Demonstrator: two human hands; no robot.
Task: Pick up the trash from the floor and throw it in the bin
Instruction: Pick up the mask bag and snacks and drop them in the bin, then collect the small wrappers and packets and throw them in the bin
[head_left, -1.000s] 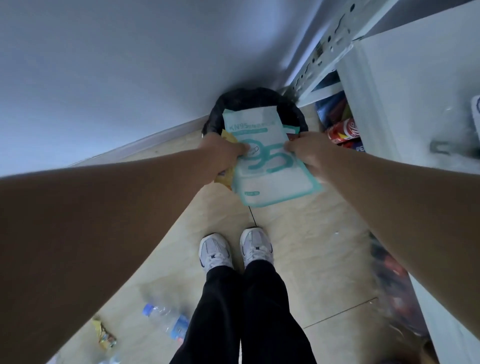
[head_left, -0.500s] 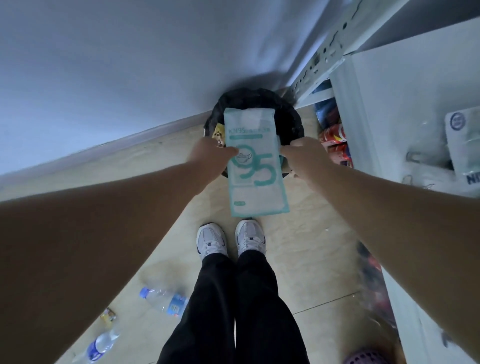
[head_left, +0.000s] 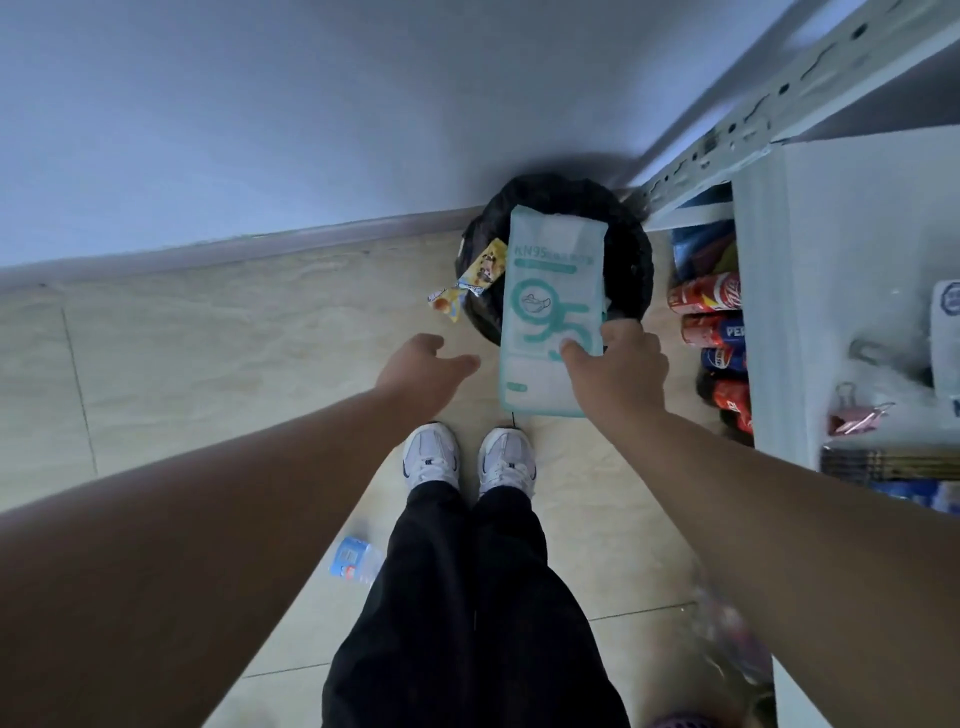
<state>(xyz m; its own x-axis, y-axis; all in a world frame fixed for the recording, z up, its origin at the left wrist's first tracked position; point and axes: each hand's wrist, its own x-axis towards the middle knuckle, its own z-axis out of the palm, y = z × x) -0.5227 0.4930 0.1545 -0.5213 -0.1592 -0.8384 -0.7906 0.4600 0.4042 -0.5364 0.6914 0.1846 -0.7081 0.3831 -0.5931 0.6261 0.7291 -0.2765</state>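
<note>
A round bin lined with a black bag stands on the floor against the wall. My right hand grips the lower right part of a white and teal KN95 mask packet, which hangs over the bin's mouth. My left hand is apart from the packet, to its left, fingers spread and holding nothing. A yellow snack wrapper lies across the bin's left rim, partly outside it.
A white metal shelf unit stands to the right of the bin, with red and blue drink cans on its lowest level. A plastic bottle with a blue label lies on the tiled floor behind my left leg. My feet stand just before the bin.
My left hand has let go of the mask packet and the yellow wrapper, and drawn back to the left. The wrapper now lies on the bin's rim. My right hand still holds the packet.
</note>
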